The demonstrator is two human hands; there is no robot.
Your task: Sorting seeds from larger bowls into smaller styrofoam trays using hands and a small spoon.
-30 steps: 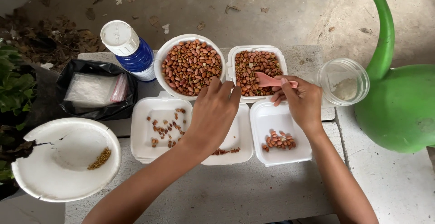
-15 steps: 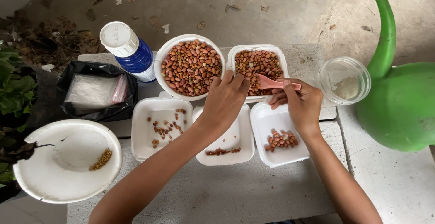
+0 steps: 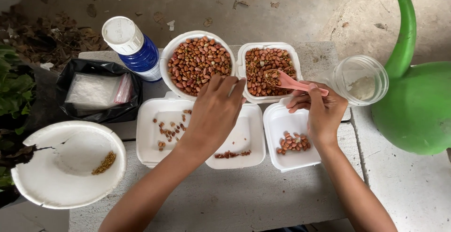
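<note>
**A:** How far along is the sorting? From here the round bowl (image 3: 197,63) and the square tray (image 3: 268,70) look full of peanuts, and the three front trays hold only a few.

**B:** Yeah, I'd guess barely started. Right hand (image 3: 319,112) is closed around a pink spoon (image 3: 293,82), which lies over the square tray, handle running right, scoop pointing left into the nuts. Left hand (image 3: 213,112) is loosely open, fingertips at the round bowl's rim, holding nothing I can see.
</note>
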